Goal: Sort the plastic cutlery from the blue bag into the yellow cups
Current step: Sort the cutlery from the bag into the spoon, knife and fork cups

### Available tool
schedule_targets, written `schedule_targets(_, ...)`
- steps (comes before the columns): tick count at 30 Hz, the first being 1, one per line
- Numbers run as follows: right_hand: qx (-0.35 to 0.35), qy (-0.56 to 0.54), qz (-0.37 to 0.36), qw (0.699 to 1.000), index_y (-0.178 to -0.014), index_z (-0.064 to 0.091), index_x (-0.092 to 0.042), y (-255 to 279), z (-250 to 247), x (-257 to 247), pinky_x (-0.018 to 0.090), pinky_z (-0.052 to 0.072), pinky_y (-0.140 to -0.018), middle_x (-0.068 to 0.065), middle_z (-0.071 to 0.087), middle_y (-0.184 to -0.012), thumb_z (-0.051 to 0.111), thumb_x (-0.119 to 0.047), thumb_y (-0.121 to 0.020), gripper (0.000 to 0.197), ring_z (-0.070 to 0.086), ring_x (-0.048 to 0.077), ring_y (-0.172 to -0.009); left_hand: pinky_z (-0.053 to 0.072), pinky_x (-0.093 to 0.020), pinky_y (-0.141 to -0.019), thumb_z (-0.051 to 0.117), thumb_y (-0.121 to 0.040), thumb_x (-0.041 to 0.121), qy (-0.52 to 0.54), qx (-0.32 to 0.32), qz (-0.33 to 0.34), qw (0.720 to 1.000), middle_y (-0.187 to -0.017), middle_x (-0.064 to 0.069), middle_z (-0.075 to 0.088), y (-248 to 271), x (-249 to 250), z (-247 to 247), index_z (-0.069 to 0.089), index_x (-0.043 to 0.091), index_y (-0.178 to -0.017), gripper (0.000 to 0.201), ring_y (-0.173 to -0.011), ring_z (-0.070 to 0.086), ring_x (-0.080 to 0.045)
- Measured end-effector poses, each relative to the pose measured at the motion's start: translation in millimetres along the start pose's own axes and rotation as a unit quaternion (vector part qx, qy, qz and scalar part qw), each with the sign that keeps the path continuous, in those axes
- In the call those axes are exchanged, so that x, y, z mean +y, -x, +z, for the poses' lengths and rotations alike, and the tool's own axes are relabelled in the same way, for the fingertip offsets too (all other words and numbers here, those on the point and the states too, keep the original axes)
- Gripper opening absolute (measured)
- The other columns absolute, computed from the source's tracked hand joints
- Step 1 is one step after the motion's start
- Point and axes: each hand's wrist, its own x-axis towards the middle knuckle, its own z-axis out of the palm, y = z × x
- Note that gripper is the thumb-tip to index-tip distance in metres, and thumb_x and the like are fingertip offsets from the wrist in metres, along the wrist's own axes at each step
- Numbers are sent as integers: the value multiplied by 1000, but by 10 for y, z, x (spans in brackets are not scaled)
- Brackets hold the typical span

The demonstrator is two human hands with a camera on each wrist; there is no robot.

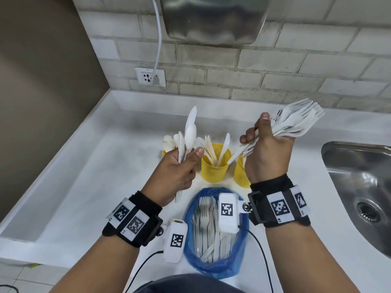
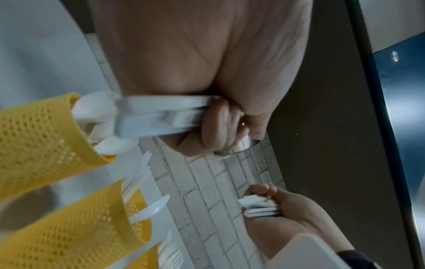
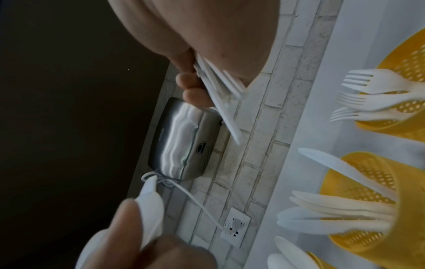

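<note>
Forks (image 1: 296,121) fan out of the right hand (image 1: 266,153), its fingers (image 1: 248,137) curled tight round the handles. The left hand (image 1: 177,172) grips spoons (image 1: 189,134) and what looks like a knife, bowls up. Three yellow cups (image 1: 213,170) stand mid-desk (image 1: 84,187), holding sorted cutlery. Just nearer the front edge lies the blue bag (image 1: 213,265), open, with forks inside.

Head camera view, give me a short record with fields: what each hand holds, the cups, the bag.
left hand: grips a spoon and a knife, upright
right hand: grips a bundle of forks
middle yellow cup: holds knives
left yellow cup: holds spoons
right yellow cup: holds forks
blue bag: open on the counter, cutlery still inside
</note>
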Motion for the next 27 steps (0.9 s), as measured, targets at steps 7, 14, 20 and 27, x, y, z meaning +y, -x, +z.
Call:
schedule_targets(7,-140,127,-146,971,-118,57,-28,257,206,-85,35,45,-59,-13,55,-73,53,-7,-106,24,46,24,-59,64,-35,-78,52,-106,34,137,0,-112,984,-111,-22,76,-81,52,133,57,-2,-124,41,-102,75,-34)
schedule_targets(14,-199,183,-80,959,-105,65,-27,509,231,164,39,55,-83,-8,69,-90,72,-29,-94,13,66,14,-83,63,-38,-85,57,-105,33,229,5,-128,965,-126,-34,64,-173,83,184,46,-14,-142,61,-106,67,-35)
schedule_targets(20,-211,152,-72,963,-72,56,-16,552,193,82,22,46,-63,-11,56,-60,70,-26,-92,27,55,6,-57,61,-39,-80,58,-105,33,251,10,-131,959,-137,-37,56,-162,45,149,40,-13,-146,64,-111,68,-39)
schedule_targets(27,-209,182,-42,960,-69,59,-21,593,175,100,24,48,-63,-11,59,-57,71,-29,-93,29,59,7,-56,61,-37,-82,55,-106,31,247,-16,-125,961,-145,-42,41,-150,62,137,42,-11,-146,60,-117,62,-40)
